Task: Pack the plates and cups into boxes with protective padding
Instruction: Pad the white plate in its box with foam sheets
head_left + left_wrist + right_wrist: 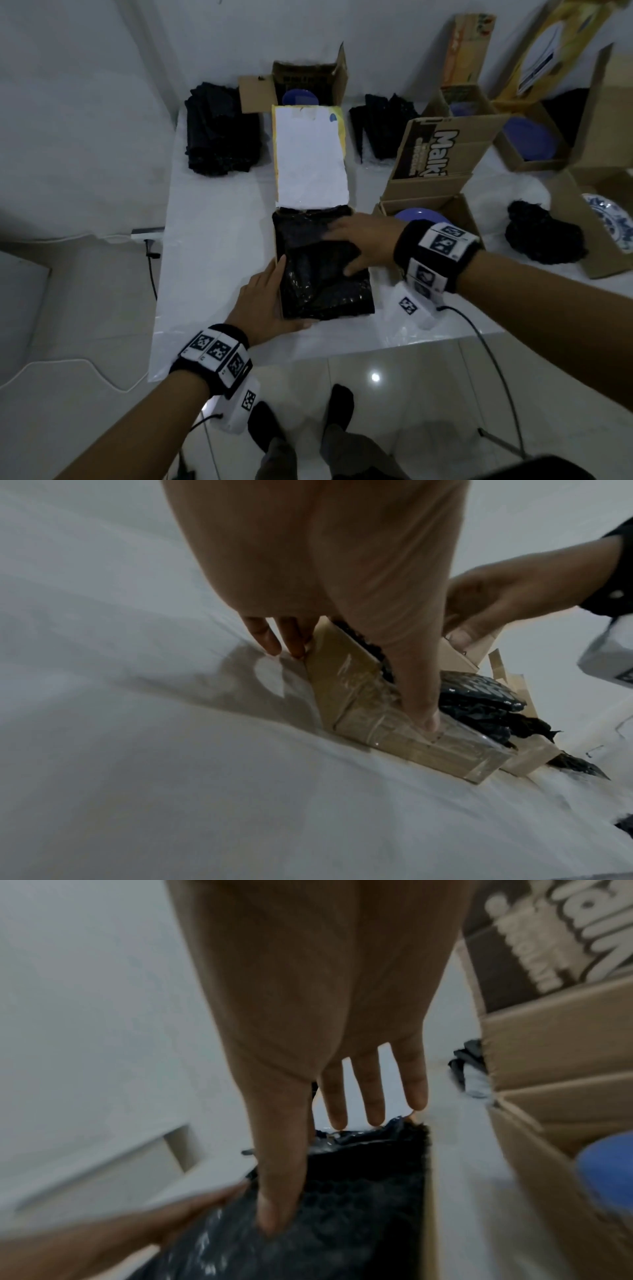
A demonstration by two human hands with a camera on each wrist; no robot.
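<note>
An open cardboard box (276, 240) stands at the middle of the white table, its white-lined lid (310, 157) folded away from me. Black bubble-wrap padding (318, 277) fills it to the top and hides whatever lies beneath. My right hand (363, 243) lies flat on the padding with fingers straight and spread (373, 1096). My left hand (263, 305) braces the near left corner: its fingers run down the left wall, and the thumb (418, 696) presses the taped front wall (359, 696). The padding (479, 696) bulges over the rim.
Just to the right is a brown printed box (431, 192) holding a blue plate (421, 216). More open boxes with blue plates stand at the back (301, 97) and right (531, 144). Folded black padding (219, 133) (380, 126), a crumpled wad (541, 236) and a patterned plate (609, 219) are nearby.
</note>
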